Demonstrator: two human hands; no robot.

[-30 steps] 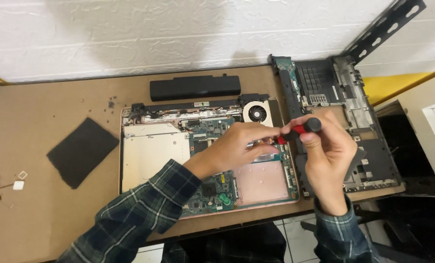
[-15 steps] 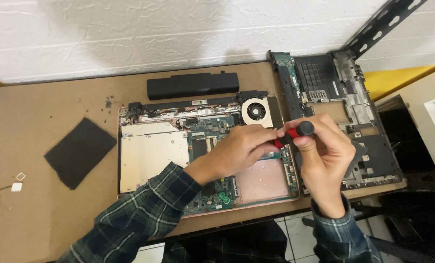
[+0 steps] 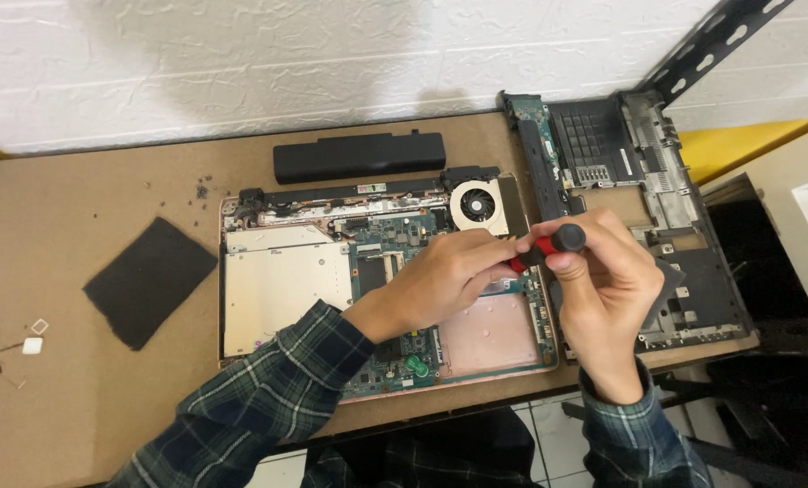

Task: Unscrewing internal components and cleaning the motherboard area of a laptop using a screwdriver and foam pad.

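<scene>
1. Right hand [image 3: 607,298] wrapped round the red-and-black screwdriver [image 3: 549,246], centre-right of frame.
2. Left hand [image 3: 454,276] pinches its shaft, probably steadying the tip.
3. Both sit over the opened laptop base [image 3: 282,289], near the fan [image 3: 478,204].

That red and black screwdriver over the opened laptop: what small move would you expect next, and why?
Probably a turn of the screwdriver by the right hand, which grips the handle. The left hand pinches the shaft and steadies it over the opened laptop, near the fan. The tip is hidden under the fingers, so whether it sits on a screw cannot be told.
</scene>
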